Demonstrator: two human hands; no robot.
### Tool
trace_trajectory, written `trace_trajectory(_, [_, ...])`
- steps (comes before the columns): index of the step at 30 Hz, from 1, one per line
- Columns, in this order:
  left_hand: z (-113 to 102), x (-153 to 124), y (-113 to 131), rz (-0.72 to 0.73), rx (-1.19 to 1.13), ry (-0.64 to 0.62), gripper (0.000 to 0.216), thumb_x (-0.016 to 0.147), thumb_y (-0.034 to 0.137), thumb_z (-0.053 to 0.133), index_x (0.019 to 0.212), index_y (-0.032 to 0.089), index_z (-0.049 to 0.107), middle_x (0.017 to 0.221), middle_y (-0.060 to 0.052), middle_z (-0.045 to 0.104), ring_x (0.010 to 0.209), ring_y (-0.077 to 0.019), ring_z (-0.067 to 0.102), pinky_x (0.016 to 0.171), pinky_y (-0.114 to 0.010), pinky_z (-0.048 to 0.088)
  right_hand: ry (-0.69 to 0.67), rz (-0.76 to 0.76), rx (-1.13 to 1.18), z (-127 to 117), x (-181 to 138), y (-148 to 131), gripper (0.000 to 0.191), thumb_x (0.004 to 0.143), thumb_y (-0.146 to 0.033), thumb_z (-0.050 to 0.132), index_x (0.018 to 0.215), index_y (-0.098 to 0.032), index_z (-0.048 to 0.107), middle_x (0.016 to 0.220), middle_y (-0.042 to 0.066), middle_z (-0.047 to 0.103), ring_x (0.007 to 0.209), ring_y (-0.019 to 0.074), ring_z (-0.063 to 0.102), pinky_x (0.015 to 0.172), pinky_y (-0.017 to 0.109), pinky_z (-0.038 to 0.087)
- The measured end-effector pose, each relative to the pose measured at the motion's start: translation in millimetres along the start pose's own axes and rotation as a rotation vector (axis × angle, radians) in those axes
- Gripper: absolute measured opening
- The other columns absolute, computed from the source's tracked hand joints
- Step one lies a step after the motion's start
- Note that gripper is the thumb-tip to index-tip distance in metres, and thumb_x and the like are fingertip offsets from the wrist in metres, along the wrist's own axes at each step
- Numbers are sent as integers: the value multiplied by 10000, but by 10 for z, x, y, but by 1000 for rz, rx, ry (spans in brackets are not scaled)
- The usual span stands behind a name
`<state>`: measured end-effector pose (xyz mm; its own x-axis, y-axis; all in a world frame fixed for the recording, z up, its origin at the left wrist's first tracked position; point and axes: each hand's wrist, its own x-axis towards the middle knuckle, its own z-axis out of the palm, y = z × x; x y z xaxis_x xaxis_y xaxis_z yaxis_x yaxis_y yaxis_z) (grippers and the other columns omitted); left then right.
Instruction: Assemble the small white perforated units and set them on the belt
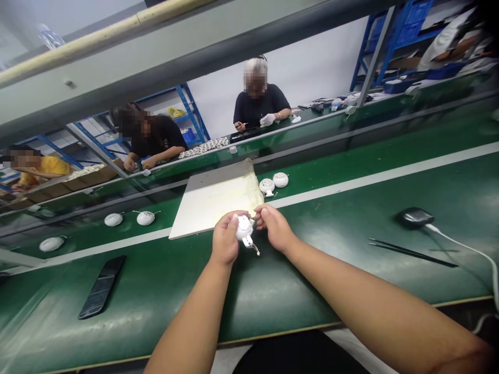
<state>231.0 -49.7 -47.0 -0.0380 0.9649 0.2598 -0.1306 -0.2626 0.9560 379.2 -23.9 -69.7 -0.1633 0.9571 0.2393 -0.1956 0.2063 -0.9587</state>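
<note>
My left hand is closed around a small white round part with a short wire hanging below it. My right hand is pinched at the same part from the right side, fingers curled. Both hands hover over the near edge of a pale board lying on the green conveyor belt. Two more white round parts lie just beyond the board's right corner.
A black phone lies on the belt at left. Black tweezers and a dark puck with a white cable sit at right. More white parts rest at left. Three people work across the belt.
</note>
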Motion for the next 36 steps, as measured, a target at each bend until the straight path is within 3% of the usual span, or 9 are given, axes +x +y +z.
trace_trajectory(3, [125, -52, -76, -57, -66, -42, 328, 901, 459, 623, 1008, 168, 730, 1027, -100, 744, 899, -222, 695, 820, -329, 522, 133, -52, 56, 56, -15, 0, 429, 967, -576, 411, 1079, -204, 592, 1026, 71, 645, 899, 189, 627, 819, 337, 536])
trace_trajectory(7, [210, -106, -80, 13, 141, -120, 339, 941, 428, 566, 1050, 164, 750, 1119, -102, 734, 1035, -248, 667, 931, -345, 489, 119, -58, 20, 96, -64, -16, 412, 965, -563, 432, 1086, -205, 594, 1040, 79, 676, 972, 209, 648, 903, 360, 516])
trace_trajectory(10, [192, -114, -33, 25, 264, -171, 330, 941, 412, 561, 1014, 161, 761, 1053, -99, 750, 969, -249, 680, 904, -354, 495, 106, -56, -6, 90, -87, -40, 416, 961, -566, 428, 1080, -202, 593, 1034, 80, 687, 982, 211, 658, 920, 363, 515])
trace_trajectory(17, [265, -131, 25, -12, 81, -156, 271, 907, 357, 561, 977, 178, 752, 1079, -81, 750, 1021, -254, 676, 936, -358, 494, 198, -54, 113, 129, -103, -90, 449, 981, -559, 336, 970, -194, 599, 977, 90, 692, 943, 215, 670, 880, 359, 548])
trace_trajectory(23, [368, -201, -5, 117, 182, -72, 562, 1016, 537, 311, 844, 196, 723, 938, -79, 746, 951, -232, 669, 916, -351, 492, 246, -64, -25, 146, -152, -122, 406, 987, -524, 356, 937, -198, 593, 964, 78, 695, 928, 214, 667, 883, 359, 534])
trace_trajectory(31, [356, -202, -69, 86, 371, -75, 479, 997, 525, 411, 877, 191, 733, 910, -79, 721, 835, -216, 627, 802, -324, 457, 298, -88, -235, 167, -192, -107, 323, 988, -477, 403, 1006, -214, 590, 1045, 65, 690, 992, 208, 637, 926, 348, 484])
trace_trajectory(33, [321, -127, -114, 36, 298, -101, 455, 962, 555, 479, 847, 182, 712, 872, -72, 709, 799, -205, 614, 774, -318, 462, 267, -71, -275, 149, -145, -93, 335, 984, -493, 406, 991, -213, 590, 1029, 63, 692, 968, 211, 639, 898, 346, 490])
trace_trajectory(36, [216, 36, -139, -158, -62, -88, 405, 867, 596, 608, 860, 192, 636, 810, -38, 689, 698, -181, 622, 674, -305, 494, 146, -37, -265, 80, -64, -119, 420, 1000, -526, 337, 983, -207, 609, 968, 61, 706, 923, 213, 659, 860, 352, 506])
